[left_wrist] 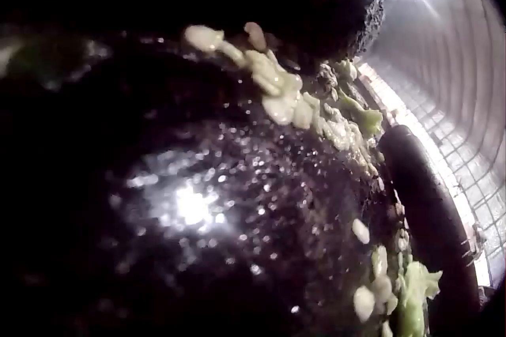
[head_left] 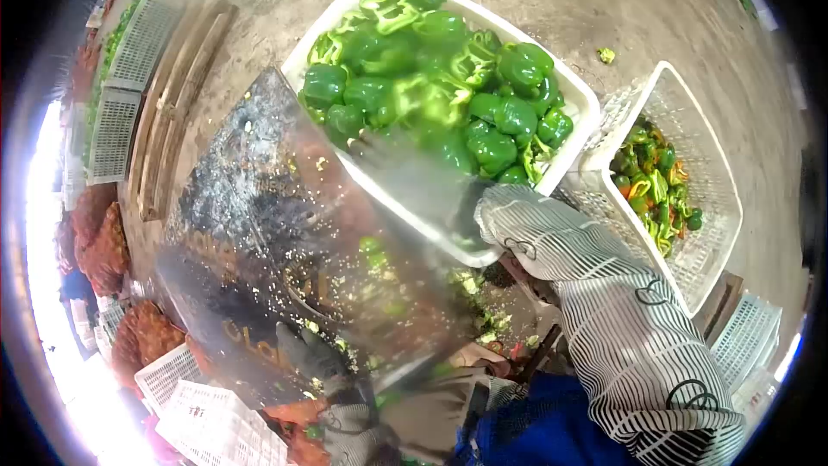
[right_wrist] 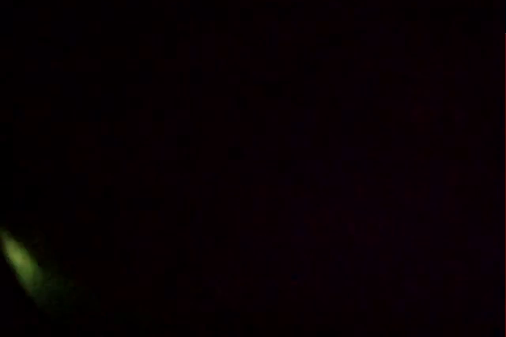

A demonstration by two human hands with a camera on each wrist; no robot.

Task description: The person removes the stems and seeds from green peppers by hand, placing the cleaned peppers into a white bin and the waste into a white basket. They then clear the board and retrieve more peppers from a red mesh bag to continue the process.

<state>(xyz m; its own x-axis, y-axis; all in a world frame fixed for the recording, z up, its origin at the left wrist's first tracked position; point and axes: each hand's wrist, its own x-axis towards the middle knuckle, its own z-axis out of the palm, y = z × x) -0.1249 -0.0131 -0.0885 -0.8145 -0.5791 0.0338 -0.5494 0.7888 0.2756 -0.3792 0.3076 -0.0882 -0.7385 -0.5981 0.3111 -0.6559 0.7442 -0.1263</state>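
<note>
In the head view my left hand (head_left: 315, 354), in a dark grey glove, rests on a dark lettered sheet (head_left: 233, 233) strewn with pale seeds and green scraps. Nothing shows in its fingers. The left wrist view has wet pale seeds (left_wrist: 292, 100) close by on a dark shiny surface. My right hand (head_left: 423, 177), a grey blur below a striped sleeve, reaches over the near rim of a white crate (head_left: 552, 56) heaped with green bell peppers (head_left: 371, 95), some cut open. What it holds I cannot tell. Nearly black, the right wrist view shows only a green patch (right_wrist: 24, 266).
A second white crate (head_left: 733, 198) at the right holds green and orange pepper pieces (head_left: 655, 190). Wooden poles (head_left: 177, 112) and pale crates (head_left: 116, 134) lie at the left. Red-brown sacks (head_left: 147, 336) stand at lower left, beside a white basket (head_left: 220, 423).
</note>
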